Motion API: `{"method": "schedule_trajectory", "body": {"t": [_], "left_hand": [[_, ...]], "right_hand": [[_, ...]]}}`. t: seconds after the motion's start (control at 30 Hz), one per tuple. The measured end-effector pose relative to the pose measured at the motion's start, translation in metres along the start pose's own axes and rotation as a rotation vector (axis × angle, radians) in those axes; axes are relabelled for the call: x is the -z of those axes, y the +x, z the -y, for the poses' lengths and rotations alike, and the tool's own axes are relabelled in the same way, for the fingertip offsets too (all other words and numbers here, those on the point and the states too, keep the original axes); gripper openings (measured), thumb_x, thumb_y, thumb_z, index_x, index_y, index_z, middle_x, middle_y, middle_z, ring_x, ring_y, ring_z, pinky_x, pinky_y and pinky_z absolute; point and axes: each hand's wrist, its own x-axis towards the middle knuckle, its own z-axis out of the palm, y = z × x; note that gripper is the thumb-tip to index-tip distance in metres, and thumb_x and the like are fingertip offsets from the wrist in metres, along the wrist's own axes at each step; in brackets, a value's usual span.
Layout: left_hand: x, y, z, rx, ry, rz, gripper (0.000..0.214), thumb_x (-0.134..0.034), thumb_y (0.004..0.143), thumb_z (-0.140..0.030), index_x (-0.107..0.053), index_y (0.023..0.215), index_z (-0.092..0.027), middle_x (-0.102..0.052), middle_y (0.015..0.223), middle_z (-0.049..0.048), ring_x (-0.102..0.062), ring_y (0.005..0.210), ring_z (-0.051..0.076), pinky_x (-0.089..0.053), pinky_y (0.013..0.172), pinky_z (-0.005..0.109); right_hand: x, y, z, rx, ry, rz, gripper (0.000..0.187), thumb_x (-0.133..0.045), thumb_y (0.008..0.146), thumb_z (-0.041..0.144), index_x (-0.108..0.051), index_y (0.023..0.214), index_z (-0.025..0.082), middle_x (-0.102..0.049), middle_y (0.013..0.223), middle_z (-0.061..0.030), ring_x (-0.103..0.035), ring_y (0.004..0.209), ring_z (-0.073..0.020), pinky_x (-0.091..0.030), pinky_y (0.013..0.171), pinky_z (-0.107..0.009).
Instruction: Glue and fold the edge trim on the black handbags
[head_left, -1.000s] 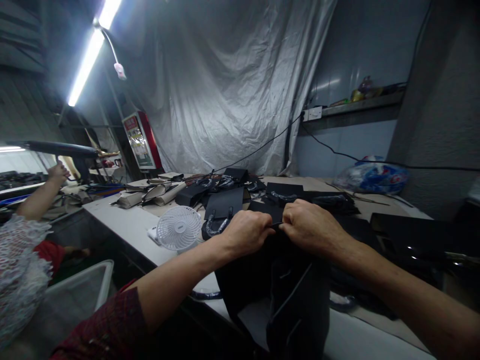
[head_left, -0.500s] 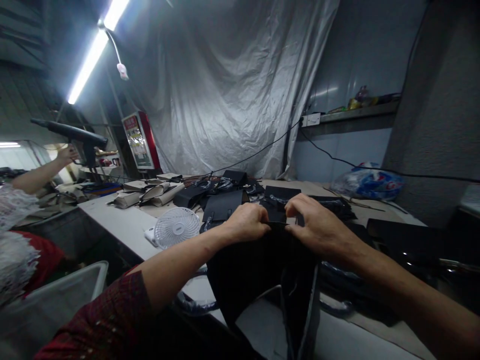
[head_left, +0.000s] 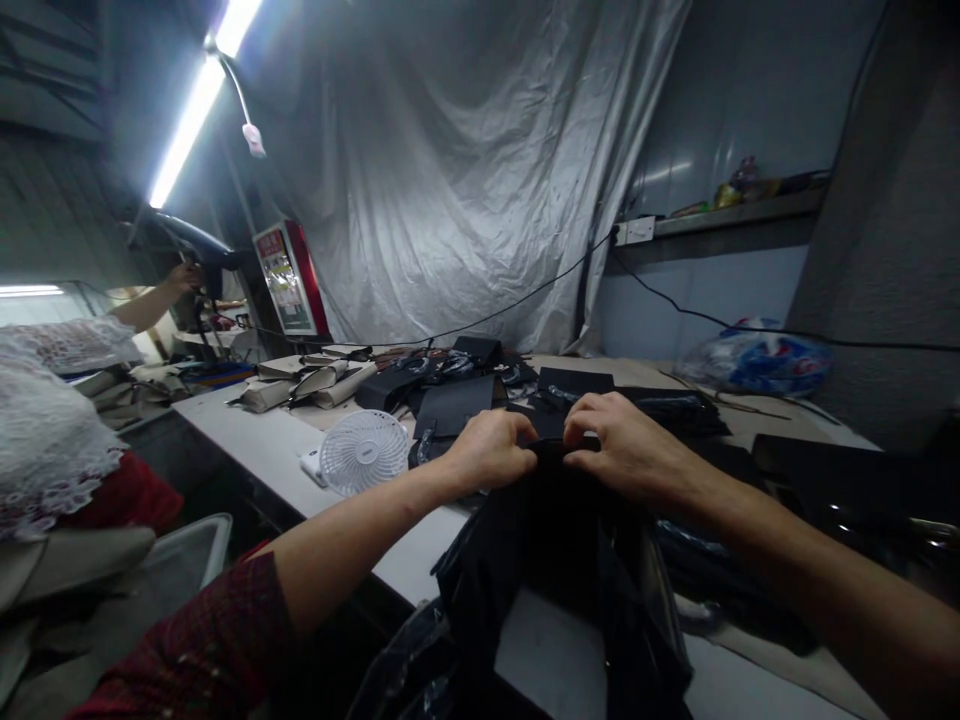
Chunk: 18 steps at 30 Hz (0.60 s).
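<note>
Left hand point(head_left: 491, 450) and right hand point(head_left: 624, 442), slightly apart, pinch the far rim point(head_left: 551, 447) of an open black bag point(head_left: 566, 545) at the tabletop point(head_left: 259, 435), where uneven tugging could pull it from the fingertips.

"How's the left hand point(head_left: 491, 448) posed?"
"Curled into a pinch, knuckles up."
"And the right hand point(head_left: 630, 446)?"
"Just beside it, bent inward, the right forearm point(head_left: 787, 560) slanting behind."

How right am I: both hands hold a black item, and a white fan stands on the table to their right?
Not quite: the left hand and right hand do hold the black item, but the head view shows the white fan on the table to their left.
</note>
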Motion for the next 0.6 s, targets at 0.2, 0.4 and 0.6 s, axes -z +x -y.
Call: {"method": "schedule_trajectory", "body": {"t": [0.2, 0.4, 0.6], "left_hand": [[-0.0002, -0.0002, 0.0026, -0.056, -0.016, -0.006, 0.034, -0.063, 0.073, -0.020, -0.079, 0.103, -0.025, -0.069, 0.069, -0.0020, -0.062, 0.067, 0.017, -0.047, 0.068, 0.025], [-0.0004, 0.0001, 0.0043, -0.058, -0.041, 0.012, 0.035, -0.064, 0.074, -0.020, -0.079, 0.105, -0.025, -0.072, 0.074, -0.0015, -0.062, 0.068, 0.017, -0.047, 0.067, 0.025], [-0.0011, 0.0014, 0.0055, -0.091, -0.064, 0.040, 0.034, -0.062, 0.074, -0.019, -0.079, 0.104, -0.024, -0.067, 0.068, -0.0027, -0.059, 0.063, 0.015, -0.040, 0.056, 0.023]], "right_hand": [[-0.0054, 0.0062, 0.0012, 0.017, -0.087, 0.039, 0.010, -0.069, 0.077, 0.012, -0.071, 0.081, 0.021, -0.061, 0.097, -0.0070, -0.048, 0.105, -0.0285, -0.041, 0.082, -0.037], [-0.0035, 0.0045, 0.0035, 0.070, -0.124, 0.038, 0.017, -0.059, 0.079, 0.006, -0.070, 0.075, 0.019, -0.063, 0.094, -0.0070, -0.048, 0.105, -0.0265, -0.039, 0.083, -0.036], [-0.0021, 0.0024, 0.0064, 0.043, -0.142, -0.018, 0.016, -0.058, 0.081, 0.008, -0.068, 0.073, 0.019, -0.064, 0.093, -0.0070, -0.050, 0.105, -0.0260, -0.039, 0.085, -0.037]]}}
